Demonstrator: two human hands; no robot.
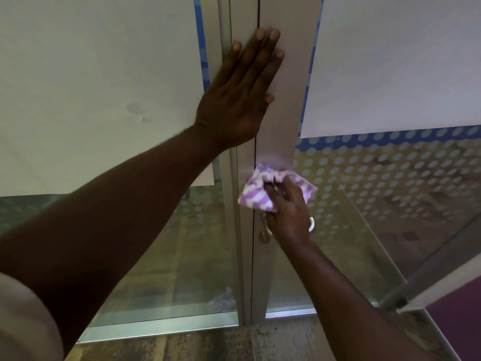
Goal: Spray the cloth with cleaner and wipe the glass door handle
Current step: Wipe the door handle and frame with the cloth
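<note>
My left hand [242, 92] lies flat, fingers spread, against the grey metal door frame [283, 121] above the handle. My right hand [289, 214] grips a bunched purple-and-white cloth [256, 190] and presses it to the frame just above the handle. The silver lever handle [311, 224] is mostly hidden behind my right hand; only its curved end shows on the right. A small round keyhole [265, 238] sits below it. No spray bottle is in view.
Glass panels on both sides carry white paper sheets [99, 87] and a dotted frosted film [385, 168]. A wooden floor [208, 342] runs along the bottom. A purple surface [458, 319] stands at lower right.
</note>
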